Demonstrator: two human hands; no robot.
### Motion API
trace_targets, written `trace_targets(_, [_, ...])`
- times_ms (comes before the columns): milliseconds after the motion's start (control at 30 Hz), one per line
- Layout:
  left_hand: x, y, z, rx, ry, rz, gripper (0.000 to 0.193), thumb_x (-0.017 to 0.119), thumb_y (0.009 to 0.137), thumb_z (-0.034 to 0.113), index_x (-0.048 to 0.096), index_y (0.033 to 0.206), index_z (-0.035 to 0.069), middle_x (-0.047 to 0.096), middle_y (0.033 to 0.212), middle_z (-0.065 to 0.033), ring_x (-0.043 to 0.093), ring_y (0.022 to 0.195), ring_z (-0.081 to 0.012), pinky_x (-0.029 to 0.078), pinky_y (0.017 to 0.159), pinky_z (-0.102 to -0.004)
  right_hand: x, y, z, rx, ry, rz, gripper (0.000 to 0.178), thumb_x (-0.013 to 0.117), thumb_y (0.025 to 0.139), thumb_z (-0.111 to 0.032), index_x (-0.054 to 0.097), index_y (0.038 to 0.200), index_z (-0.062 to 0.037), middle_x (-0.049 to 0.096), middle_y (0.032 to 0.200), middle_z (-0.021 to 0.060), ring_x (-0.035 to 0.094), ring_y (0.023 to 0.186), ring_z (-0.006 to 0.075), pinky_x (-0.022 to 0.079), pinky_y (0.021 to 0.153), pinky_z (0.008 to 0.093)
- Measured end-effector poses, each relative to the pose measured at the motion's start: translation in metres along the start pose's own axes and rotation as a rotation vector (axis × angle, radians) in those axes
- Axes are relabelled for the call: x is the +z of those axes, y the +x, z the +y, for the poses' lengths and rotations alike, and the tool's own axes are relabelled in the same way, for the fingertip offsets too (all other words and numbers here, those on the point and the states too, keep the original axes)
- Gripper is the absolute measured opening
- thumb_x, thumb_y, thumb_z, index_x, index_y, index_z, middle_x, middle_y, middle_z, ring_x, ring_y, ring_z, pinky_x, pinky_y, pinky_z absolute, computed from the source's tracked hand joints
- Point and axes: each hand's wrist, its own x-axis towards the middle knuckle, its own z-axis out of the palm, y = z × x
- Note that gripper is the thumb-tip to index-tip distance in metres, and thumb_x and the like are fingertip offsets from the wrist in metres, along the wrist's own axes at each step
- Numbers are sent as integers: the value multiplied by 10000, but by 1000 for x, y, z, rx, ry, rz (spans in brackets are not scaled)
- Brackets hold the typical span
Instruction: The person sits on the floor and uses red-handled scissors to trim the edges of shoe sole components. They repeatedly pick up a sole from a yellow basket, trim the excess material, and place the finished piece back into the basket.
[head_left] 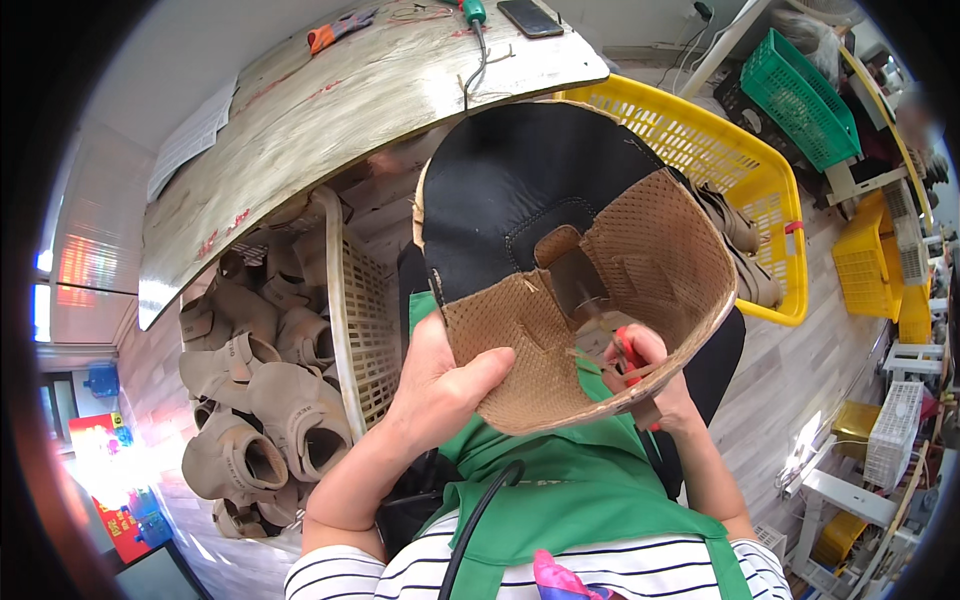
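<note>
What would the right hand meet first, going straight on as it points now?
Likely the tan-and-black piece: the right hand, holding the red-handled tool, points up and left toward its middle. Depth through the opening is unclear.

Worktable [390, 100]: I see its pale, worn top spanning the upper left.
Phone [531, 17]: dark, lying on the tabletop, top centre.
Green-handled tool [474, 12]: just left of the phone, its cord running toward me.
Orange-and-purple cloth item [326, 36]: top, left of centre.
Yellow basket [798, 260]: I see it at upper right.
Green crate [818, 140]: beyond that, nearer the upper right corner.
</note>
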Motion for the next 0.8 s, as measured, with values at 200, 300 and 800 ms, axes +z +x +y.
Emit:
trace_targets(200, [7,1,-5,2,-71,9,348,572,824,36,554,1154,-72,645,1029,-102,618,894,-146,497,793,-279,22,12,-6,-403,-660,278,346,758,638,-114,530,889,-47,464,652,53,474,565,220,400,559,337])
trace_targets(300, [8,1,-8,-19,-45,-30,346,574,825,39,558,1152,-74,648,1032,-105,623,893,-147,502,789,-275,31,16,-15,-403,-641,298,267,729,645,-100,543,826,-35,452,619,68,448,538,222,388,526,314])
trace_targets(800, [12,1,-13,38,0,10,323,576,831,20,565,1142,-68,648,1020,-92,617,890,-136,505,781,-276,22,12,-14,-372,-741,207,326,735,651,-98,520,877,-5,554,750,104,512,649,253,439,592,320])
